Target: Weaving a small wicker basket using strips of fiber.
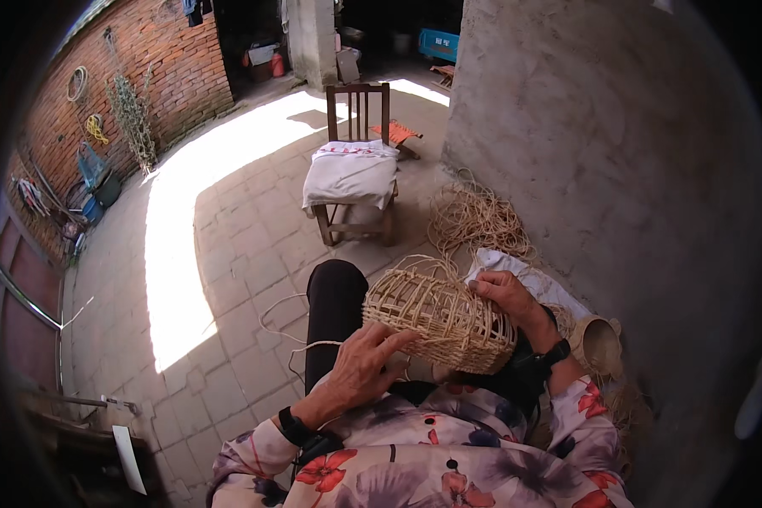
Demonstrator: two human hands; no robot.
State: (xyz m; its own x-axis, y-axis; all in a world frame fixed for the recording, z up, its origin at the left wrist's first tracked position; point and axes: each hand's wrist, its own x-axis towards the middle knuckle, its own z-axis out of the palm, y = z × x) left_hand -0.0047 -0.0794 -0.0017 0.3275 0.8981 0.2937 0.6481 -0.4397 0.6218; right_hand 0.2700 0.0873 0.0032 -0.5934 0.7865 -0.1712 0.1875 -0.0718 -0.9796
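A partly woven basket [440,323] of pale straw-like cord rests on my lap, tilted on its side. Its lower part is closely woven, while open upright strands with loose ends show toward the top. My left hand [368,366] grips its near left edge, fingers bent over the weave and the thumb underneath. At the upper right, my right hand [508,296] pinches the strands between thumb and forefinger; which strand exactly is hidden. A loose cord [317,344] trails out left of my left hand, past my knee.
A heap of loose cord [478,222] lies against the grey wall [601,152]. A white sack [538,279] and a round woven piece [597,345] are at my right. Ahead stands a wooden chair [357,110] with a white cloth [351,178], an orange folding stool [395,133] behind it.
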